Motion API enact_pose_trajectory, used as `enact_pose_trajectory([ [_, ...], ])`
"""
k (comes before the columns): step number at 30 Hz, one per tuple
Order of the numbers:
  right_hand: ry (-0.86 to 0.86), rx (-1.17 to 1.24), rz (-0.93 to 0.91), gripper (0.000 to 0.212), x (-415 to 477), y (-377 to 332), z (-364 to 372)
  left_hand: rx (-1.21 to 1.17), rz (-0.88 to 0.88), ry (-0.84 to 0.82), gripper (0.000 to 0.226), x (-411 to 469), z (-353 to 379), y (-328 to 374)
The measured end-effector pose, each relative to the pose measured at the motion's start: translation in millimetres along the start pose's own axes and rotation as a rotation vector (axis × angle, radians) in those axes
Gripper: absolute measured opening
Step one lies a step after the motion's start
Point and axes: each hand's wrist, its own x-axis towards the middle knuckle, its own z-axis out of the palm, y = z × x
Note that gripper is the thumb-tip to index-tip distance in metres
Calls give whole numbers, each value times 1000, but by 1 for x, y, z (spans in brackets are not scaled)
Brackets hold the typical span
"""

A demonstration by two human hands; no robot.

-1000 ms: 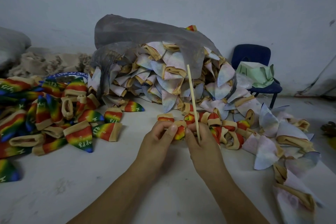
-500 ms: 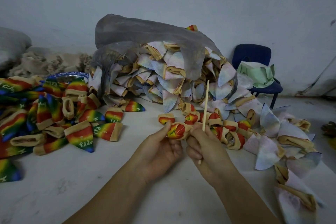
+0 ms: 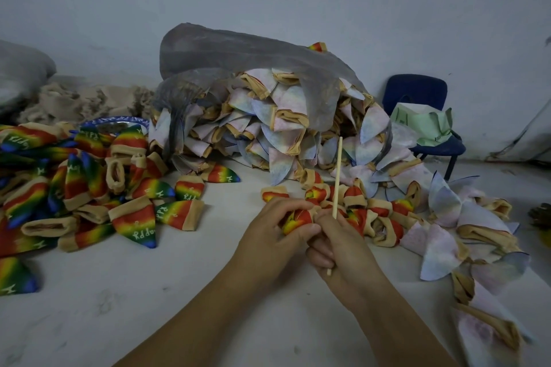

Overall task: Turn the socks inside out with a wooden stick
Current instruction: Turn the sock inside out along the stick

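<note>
A heap of rainbow socks [image 3: 89, 188] at the left looks already turned, while the plastic bag [image 3: 238, 50] spills many pale socks [image 3: 268, 128] (printed side inward, it seems), so a great deal is probably left. The left hand [image 3: 268, 235] grips a bunched rainbow sock [image 3: 296, 219] above the floor [image 3: 179, 292], colours outward. The right hand [image 3: 343, 250], just beside it, is curled round the wooden stick [image 3: 337, 176]. The stick stands nearly upright, its top leaning slightly right toward the bag.
</note>
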Motion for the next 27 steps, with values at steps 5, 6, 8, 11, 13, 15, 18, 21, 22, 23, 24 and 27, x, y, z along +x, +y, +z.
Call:
enact_pose_trajectory([
  [5, 157, -533, -183, 31, 2, 6, -4, -180, -220, 182, 28, 4, -6, -4],
  [6, 147, -611, -225, 41, 2, 7, -5, -332, -305, 263, 31, 8, -11, -6],
  [8, 79, -769, -247, 52, 2, 9, -9, -813, -483, 303, 40, 15, -23, -12],
  [11, -47, -1097, -253, 48, -1, 9, -14, -1347, -574, 302, 51, 19, -38, -21],
  [13, -129, -1222, -301, 40, -3, 7, -17, -1471, -555, 349, 55, 20, -44, -26],
  [15, -150, -1262, -333, 29, -2, 3, -21, -1503, -540, 389, 50, 22, -48, -28],
  [18, -144, -1370, -338, 21, -2, -4, -26, -1517, -525, 422, 45, 25, -51, -32],
  [21, -151, -1456, -316, 32, -1, -3, -26, -1504, -521, 421, 35, 26, -52, -34],
  [22, -148, -1475, -320, 34, -1, -3, -25, -1484, -521, 415, 31, 26, -52, -34],
  [23, -142, -1492, -332, 35, 0, -2, -24, -1451, -521, 405, 28, 26, -52, -34],
  [24, -139, -1508, -347, 35, 0, -1, -24, -1410, -518, 396, 26, 26, -51, -34],
  [27, -139, -1538, -360, 38, -2, -1, -22, -1307, -492, 370, 23, 26, -46, -34],
])
